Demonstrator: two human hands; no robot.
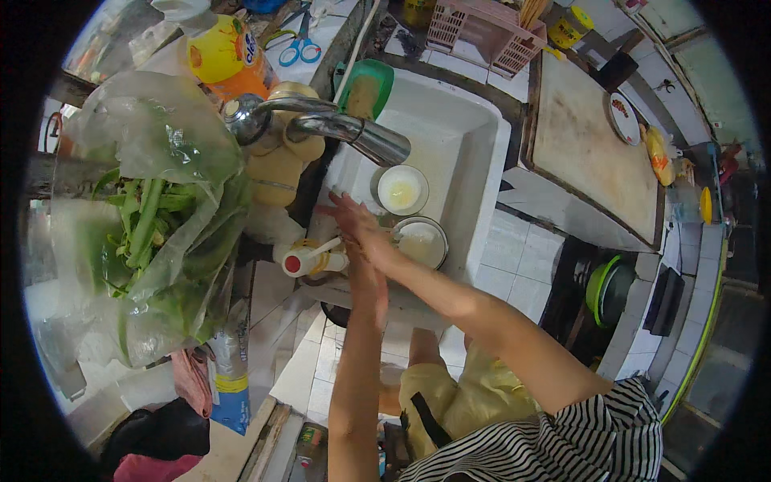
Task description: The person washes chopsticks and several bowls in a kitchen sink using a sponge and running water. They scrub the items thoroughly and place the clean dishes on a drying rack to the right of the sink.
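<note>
My right hand [363, 228] lies across my left hand [365, 272] at the near left side of the white sink [482, 175]. The two hands touch, palms towards each other, and no object shows between them. Much of the left hand is hidden under the right one. Fingers of the right hand look extended and slightly spread. Just right of them, a bowl [402, 190] with a little yellowish liquid stands in the sink. A second bowl [424, 244] holds cloudy liquid, partly behind my right wrist. A white bottle with a red top [293, 264] is close at the left.
A chrome faucet [379, 141] reaches over the sink. Leafy greens in a clear plastic bag [150, 223] fill the left side. A green scoop-like container [379, 84], blue-handled scissors [299, 51] and an orange bottle [226, 57] sit beyond. At right is a large worn board [593, 138].
</note>
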